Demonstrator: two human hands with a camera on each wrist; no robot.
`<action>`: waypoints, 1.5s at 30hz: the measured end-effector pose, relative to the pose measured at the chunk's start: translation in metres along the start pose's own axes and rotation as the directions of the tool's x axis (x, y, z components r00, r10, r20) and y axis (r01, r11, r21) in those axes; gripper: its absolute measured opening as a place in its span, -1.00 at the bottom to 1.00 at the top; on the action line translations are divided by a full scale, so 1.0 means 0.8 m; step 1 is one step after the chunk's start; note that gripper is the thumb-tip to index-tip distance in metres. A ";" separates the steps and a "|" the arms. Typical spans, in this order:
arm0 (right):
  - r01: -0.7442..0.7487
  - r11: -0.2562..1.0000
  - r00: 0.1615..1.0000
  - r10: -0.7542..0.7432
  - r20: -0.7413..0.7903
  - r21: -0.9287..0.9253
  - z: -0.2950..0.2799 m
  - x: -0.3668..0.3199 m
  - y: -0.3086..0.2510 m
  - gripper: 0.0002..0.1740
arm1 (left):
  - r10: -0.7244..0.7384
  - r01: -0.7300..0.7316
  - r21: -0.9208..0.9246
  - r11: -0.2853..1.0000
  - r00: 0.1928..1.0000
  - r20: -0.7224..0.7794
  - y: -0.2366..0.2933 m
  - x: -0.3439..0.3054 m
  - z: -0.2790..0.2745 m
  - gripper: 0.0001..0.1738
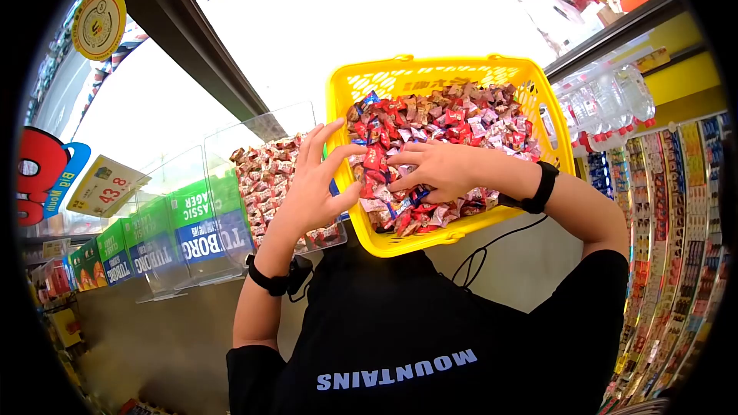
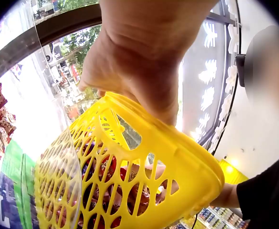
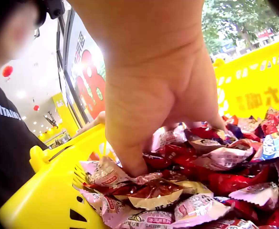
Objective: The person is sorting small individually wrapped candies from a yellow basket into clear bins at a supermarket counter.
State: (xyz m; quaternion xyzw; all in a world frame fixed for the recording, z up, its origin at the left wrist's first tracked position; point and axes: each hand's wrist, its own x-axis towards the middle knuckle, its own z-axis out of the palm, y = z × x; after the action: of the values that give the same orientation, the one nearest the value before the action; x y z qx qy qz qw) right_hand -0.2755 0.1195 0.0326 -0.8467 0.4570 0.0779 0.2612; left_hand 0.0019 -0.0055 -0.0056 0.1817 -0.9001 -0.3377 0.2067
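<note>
A yellow plastic basket (image 1: 567,138) with holed walls holds a heap of wrapped candies (image 1: 469,119), in red, pink, brown and blue wrappers. My left hand (image 1: 317,177) lies over the basket's left rim, its fingers spread and one reaching in over the candies. From the left wrist, that hand (image 2: 134,67) hangs right at the rim, its fingertips hidden behind it. My right hand (image 1: 442,167) is inside the basket with its fingers spread among the candies. In the right wrist view, the fingertips of the right hand (image 3: 153,100) sink between wrappers and are partly hidden.
Left of the basket stands a clear bin (image 1: 265,173) of more wrapped candies. Green and blue beer cartons (image 1: 207,219) line up beside it behind clear panels. Bottles (image 1: 615,100) stand at the right, above shelves of packets (image 1: 669,207). A black cable (image 1: 492,246) hangs below the basket.
</note>
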 end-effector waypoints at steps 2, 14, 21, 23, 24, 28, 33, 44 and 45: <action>0.020 0.999 0.999 -0.018 -0.040 0.044 0.004 -0.008 0.009 -0.25 | 0.006 -0.006 -0.010 1.000 1.000 -0.007 -0.002 -0.001 0.003 -0.39; -0.105 0.994 0.992 0.104 0.064 0.010 -0.005 -0.038 0.016 -0.36 | 0.009 -0.009 -0.027 1.000 1.000 0.006 -0.006 -0.002 0.004 -0.40; -0.166 0.985 0.973 0.170 -0.154 0.035 -0.010 -0.017 0.009 -0.39 | 0.015 -0.014 -0.048 0.999 1.000 0.008 -0.006 -0.003 0.005 -0.41; -0.218 0.974 0.943 0.226 -0.242 0.059 -0.001 0.002 0.005 -0.47 | 0.020 -0.020 -0.044 0.999 1.000 0.009 -0.006 -0.002 0.003 -0.41; -0.238 0.970 0.937 0.241 -0.253 0.042 0.006 0.012 0.007 -0.50 | 0.022 -0.022 -0.043 0.999 1.000 0.010 -0.006 -0.002 0.003 -0.42; -0.256 0.965 0.933 0.232 -0.274 -0.053 0.020 0.027 0.008 -0.63 | 0.028 -0.027 -0.032 0.999 1.000 0.006 -0.006 -0.001 0.002 -0.42; -0.252 0.967 0.897 0.220 -0.384 -0.033 -0.020 0.023 -0.007 -0.70 | 0.026 -0.026 -0.011 1.000 1.000 -0.018 -0.003 -0.003 0.002 -0.44; -0.067 0.979 0.736 -0.081 -0.672 -0.192 -0.039 0.053 -0.060 -0.71 | 0.092 -0.059 0.147 0.987 0.968 -0.234 0.030 0.003 -0.010 -0.73; -0.061 0.980 0.732 -0.087 -0.676 -0.192 -0.038 0.054 -0.061 -0.71 | 0.102 -0.061 0.161 0.985 0.961 -0.256 0.029 0.004 -0.009 -0.79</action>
State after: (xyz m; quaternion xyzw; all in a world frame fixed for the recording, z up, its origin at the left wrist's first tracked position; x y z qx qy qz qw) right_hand -0.2141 0.0939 0.0602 -0.8413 0.5047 -0.1934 -0.0104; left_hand -0.0013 0.0058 0.0162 0.2028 -0.8945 -0.2325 0.3235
